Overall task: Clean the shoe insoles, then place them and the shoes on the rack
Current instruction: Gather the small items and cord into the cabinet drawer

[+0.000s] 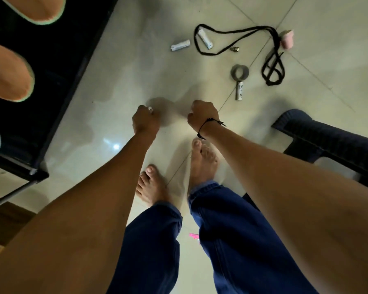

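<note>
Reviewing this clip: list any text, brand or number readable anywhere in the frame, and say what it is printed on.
Upright tube by the grey tape ring: dark lettering along its side, too blurred to read for sure.
Tube inside the black lace loop: small print, unreadable.
Tube left of the lace: small print, unreadable.
Nothing else in the frame carries readable text.

Insoles [9, 75] cut by left edge

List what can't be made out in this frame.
- Left hand: seen from behind; a small white thing shows at its fingers, identity unclear.
- Right hand: curled, contents hidden by its back.
- Insoles on the rack: cut off by the left edge.
- Tube label: too small.
</note>
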{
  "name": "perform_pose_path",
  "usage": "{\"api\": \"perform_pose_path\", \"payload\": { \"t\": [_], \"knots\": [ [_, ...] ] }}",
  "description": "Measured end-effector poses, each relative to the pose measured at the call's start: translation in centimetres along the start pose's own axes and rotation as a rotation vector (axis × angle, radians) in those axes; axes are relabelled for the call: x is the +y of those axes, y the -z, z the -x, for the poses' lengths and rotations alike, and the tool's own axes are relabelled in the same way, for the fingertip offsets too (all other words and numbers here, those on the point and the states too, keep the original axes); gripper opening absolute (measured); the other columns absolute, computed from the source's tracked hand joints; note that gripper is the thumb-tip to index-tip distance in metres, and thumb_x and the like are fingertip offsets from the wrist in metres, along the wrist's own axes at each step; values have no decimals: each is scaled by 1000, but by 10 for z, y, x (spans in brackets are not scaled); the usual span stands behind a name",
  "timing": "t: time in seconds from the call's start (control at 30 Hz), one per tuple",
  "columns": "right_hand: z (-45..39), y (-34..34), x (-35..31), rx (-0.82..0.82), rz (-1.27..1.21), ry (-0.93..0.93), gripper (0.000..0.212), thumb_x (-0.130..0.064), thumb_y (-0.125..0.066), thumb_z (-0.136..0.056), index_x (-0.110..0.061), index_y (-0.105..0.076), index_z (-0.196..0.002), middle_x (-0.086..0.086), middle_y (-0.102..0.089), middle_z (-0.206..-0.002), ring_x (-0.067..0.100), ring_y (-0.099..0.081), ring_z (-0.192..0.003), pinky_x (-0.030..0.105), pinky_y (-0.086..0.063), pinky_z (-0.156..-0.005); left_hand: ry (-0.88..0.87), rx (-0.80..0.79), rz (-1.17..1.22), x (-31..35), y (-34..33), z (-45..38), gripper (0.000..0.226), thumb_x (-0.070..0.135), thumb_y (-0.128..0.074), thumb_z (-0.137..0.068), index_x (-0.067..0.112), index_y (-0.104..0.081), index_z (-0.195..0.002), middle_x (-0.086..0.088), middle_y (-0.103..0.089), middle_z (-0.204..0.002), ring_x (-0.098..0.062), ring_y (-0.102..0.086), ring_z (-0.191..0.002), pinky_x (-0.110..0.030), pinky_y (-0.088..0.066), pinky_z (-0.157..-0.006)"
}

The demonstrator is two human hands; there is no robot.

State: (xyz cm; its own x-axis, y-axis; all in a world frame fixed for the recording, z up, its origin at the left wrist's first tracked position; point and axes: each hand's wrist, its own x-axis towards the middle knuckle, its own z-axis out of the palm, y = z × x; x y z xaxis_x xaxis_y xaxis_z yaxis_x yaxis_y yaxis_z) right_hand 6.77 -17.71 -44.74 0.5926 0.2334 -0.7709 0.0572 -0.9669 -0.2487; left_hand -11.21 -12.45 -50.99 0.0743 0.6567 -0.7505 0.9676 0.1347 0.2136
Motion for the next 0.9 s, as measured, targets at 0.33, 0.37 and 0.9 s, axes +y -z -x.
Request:
{"api": "perform_pose_path", "payload": {
  "t": [0.33, 0.37, 0.9],
  "knots": [
    [20, 57, 12, 115, -167, -188, 25, -8, -44, -90, -3, -56, -111, 16, -61, -112, 32, -56, -105, 26, -36, -70, -357, -357, -163, 188, 48, 68, 20, 19, -44, -96, 5, -52, -107, -5, -53, -101, -19, -49, -88, -16, -32, -62],
    [18, 62, 16, 141, -183, -212, 25, -9, -45, -90, -3, -55, -112, 16, -61, -113, 32, -56, -106, 26, -37, -70, -391, -349, -170, 200, 49, 70, 18, 22, -46, -96, 7, -52, -103, -6, -54, -100, -21, -51, -90, -17, -30, -59],
    [-42, 34, 84, 327, -417, -492, 37, -28, -44, -96, -5, -46, -125, 16, -51, -126, 32, -49, -115, 33, -40, -85, -361, -472, -234, 225, -1, 11, 18, 15, -46, -89, 19, -58, -103, -9, -63, -103, -27, -60, -85, -36, -53, -82]
  ]
}}
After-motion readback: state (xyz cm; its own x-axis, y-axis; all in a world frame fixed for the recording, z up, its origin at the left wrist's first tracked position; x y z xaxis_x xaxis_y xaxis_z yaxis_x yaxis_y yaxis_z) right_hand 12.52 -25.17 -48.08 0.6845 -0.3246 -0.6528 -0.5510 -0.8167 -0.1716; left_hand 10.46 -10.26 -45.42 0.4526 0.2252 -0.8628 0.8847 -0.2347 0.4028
